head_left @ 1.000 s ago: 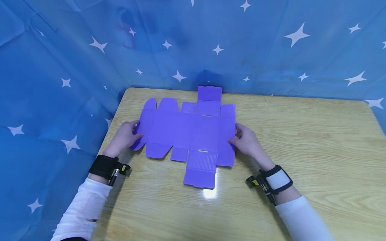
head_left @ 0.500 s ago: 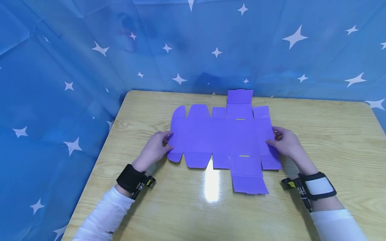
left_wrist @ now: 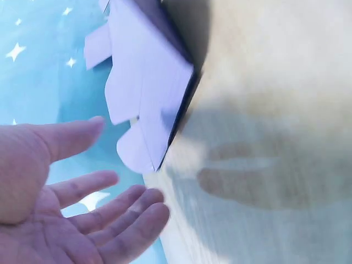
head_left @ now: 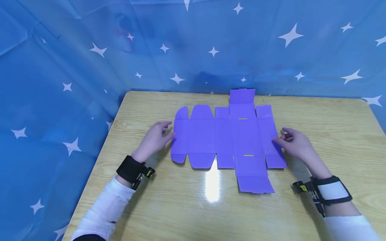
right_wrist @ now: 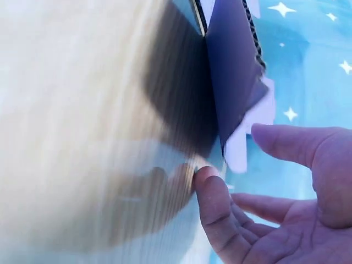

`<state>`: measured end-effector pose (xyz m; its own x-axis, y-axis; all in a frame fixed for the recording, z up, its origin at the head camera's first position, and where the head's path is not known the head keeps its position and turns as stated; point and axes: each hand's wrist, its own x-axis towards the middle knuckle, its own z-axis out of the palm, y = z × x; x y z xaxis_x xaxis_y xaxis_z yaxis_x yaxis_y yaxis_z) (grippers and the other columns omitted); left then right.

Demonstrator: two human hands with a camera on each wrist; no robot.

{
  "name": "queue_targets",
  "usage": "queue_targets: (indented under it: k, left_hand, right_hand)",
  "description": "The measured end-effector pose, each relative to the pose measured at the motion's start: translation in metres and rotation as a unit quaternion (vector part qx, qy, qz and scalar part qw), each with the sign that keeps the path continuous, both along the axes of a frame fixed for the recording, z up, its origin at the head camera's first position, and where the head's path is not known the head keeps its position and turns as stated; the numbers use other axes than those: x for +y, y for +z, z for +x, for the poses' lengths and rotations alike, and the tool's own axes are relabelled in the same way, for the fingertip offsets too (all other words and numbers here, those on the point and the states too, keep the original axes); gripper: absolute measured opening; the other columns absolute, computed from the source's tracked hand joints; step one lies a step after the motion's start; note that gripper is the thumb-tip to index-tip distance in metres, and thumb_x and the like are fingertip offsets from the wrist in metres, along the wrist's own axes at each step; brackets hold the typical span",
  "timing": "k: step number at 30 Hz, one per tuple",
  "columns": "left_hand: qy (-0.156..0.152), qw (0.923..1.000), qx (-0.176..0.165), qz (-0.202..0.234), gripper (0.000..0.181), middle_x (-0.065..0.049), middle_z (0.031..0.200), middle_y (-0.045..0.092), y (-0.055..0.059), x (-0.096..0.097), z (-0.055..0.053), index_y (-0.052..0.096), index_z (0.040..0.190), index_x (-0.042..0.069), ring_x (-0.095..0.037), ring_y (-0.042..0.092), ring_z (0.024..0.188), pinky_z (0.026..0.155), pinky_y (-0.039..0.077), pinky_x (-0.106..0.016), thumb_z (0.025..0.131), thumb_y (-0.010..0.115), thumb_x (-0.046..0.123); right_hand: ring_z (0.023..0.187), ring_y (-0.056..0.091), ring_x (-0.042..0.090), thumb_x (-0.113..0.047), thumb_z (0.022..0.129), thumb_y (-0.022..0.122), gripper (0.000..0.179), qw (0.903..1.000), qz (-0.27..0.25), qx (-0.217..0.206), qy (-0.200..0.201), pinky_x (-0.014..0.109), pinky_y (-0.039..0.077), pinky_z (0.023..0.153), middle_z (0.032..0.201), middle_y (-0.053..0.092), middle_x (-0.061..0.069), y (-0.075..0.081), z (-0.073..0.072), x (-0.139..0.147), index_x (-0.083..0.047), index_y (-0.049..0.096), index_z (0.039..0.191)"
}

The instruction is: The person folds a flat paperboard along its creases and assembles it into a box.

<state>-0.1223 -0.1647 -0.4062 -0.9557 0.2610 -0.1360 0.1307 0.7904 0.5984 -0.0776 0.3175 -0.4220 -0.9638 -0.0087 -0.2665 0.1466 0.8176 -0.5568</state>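
Note:
An unfolded purple cardboard box blank [head_left: 202, 135] lies spread on the table, its flaps reaching toward the back and front. Just off its left end is my left hand [head_left: 153, 140], fingers loosely spread; the left wrist view shows a gap between the fingers [left_wrist: 132, 225] and the cardboard [left_wrist: 146, 82]. At the opposite end, my right hand [head_left: 298, 144] hovers with the thumb tip over the right panel's edge in the head view. In the right wrist view the thumb and the bent fingers [right_wrist: 214, 201] stand apart, with no cardboard pinched between them.
The wooden table [head_left: 181, 214] has rounded back corners. A blue cloth with white stars [head_left: 193, 43] hangs behind it and along the left side. Bright glare [head_left: 212, 184] lies in front of the blank. Wrist cameras are strapped to both arms.
The box blank has slid to the right across the table with both hands holding its ends. Both hands have since let go, the right one moving slightly outward.

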Motion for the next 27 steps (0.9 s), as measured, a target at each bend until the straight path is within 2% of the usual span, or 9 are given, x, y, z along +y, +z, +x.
queue_targets:
  k: [2,6,10,14,15,17,21,24,27]
  left_hand:
    - [0.006,0.9999,-0.003,0.013,0.058,-0.031,0.146,0.059,0.001,0.0,-0.011,0.049,0.153,-0.003,-0.046,0.063,0.13,0.109,0.054,-0.056,0.104,0.065,0.025]
    - [0.021,0.9982,-0.032,0.046,0.062,-0.029,0.155,0.052,-0.001,0.002,-0.03,0.043,0.158,0.0,-0.045,0.059,0.138,0.112,0.053,-0.056,0.107,0.061,0.03]
    - [0.027,0.9978,-0.04,0.045,0.067,-0.03,0.158,0.049,-0.006,0.006,-0.043,0.038,0.16,-0.001,-0.045,0.054,0.144,0.118,0.048,-0.056,0.107,0.061,0.031]
    - [0.019,0.9988,-0.035,0.029,0.068,-0.029,0.159,0.048,-0.009,0.013,-0.052,0.036,0.16,-0.004,-0.044,0.047,0.149,0.127,0.039,-0.054,0.106,0.061,0.029]
    - [0.017,0.9989,-0.034,0.028,0.067,-0.029,0.159,0.049,-0.009,0.014,-0.053,0.036,0.16,-0.005,-0.044,0.046,0.15,0.128,0.038,-0.053,0.106,0.06,0.028]
    - [0.016,0.999,-0.03,0.029,0.064,-0.029,0.155,0.053,-0.01,0.016,-0.053,0.04,0.158,-0.006,-0.043,0.052,0.145,0.125,0.042,-0.053,0.105,0.06,0.024]
    - [0.03,0.9989,-0.016,0.033,0.051,-0.031,0.136,0.065,-0.013,0.012,-0.049,0.051,0.149,-0.008,-0.042,0.065,0.122,0.104,0.055,-0.05,0.104,0.06,0.016]
    - [0.043,0.9981,-0.014,0.043,0.041,-0.029,0.123,0.07,-0.015,0.007,-0.043,0.06,0.14,-0.007,-0.039,0.069,0.108,0.087,0.058,-0.039,0.104,0.06,0.014]
    - [0.048,0.9973,-0.018,0.054,0.034,-0.026,0.115,0.072,-0.016,0.003,-0.038,0.065,0.131,-0.005,-0.036,0.07,0.101,0.075,0.054,-0.027,0.105,0.061,0.017]
  right_hand:
    - [0.108,0.069,0.047,-0.034,0.106,0.061,0.074,1.0,0.004,0.003,0.002,0.025,0.05,0.074,0.116,0.069,0.032,0.001,0.011,0.004,0.022,0.038,0.149]
    - [0.106,0.071,0.047,-0.033,0.105,0.063,0.072,0.9999,0.006,0.008,0.013,0.025,0.051,0.072,0.109,0.073,0.029,-0.001,0.037,0.007,0.023,0.042,0.146]
    - [0.092,0.075,0.03,-0.029,0.102,0.068,0.067,0.9996,-0.003,0.011,0.026,0.02,0.05,0.068,0.097,0.077,0.019,-0.002,0.057,0.003,0.023,0.049,0.141]
    - [0.084,0.07,0.013,-0.021,0.099,0.071,0.06,0.9993,-0.009,0.015,0.032,0.018,0.049,0.066,0.09,0.077,0.011,-0.001,0.065,-0.003,0.022,0.053,0.137]
    - [0.083,0.068,0.01,-0.019,0.099,0.072,0.059,0.9993,-0.008,0.018,0.032,0.018,0.049,0.065,0.09,0.076,0.01,-0.001,0.065,-0.004,0.022,0.054,0.137]
    - [0.08,0.064,0.003,-0.017,0.098,0.072,0.057,0.9992,-0.014,0.02,0.031,0.019,0.047,0.063,0.089,0.074,0.01,-0.001,0.064,-0.005,0.021,0.055,0.137]
    - [0.074,0.057,-0.009,-0.014,0.098,0.07,0.052,0.999,-0.026,0.017,0.03,0.019,0.048,0.06,0.091,0.073,0.013,-0.001,0.054,-0.003,0.02,0.056,0.136]
    - [0.072,0.058,-0.013,-0.011,0.1,0.068,0.05,0.9979,-0.06,0.001,0.026,0.018,0.055,0.062,0.097,0.074,0.02,-0.002,0.04,0.005,0.021,0.055,0.136]
    - [0.075,0.06,-0.014,-0.011,0.103,0.064,0.049,0.9957,-0.088,-0.024,0.017,0.017,0.059,0.068,0.104,0.073,0.022,0.0,0.021,0.015,0.022,0.053,0.139]
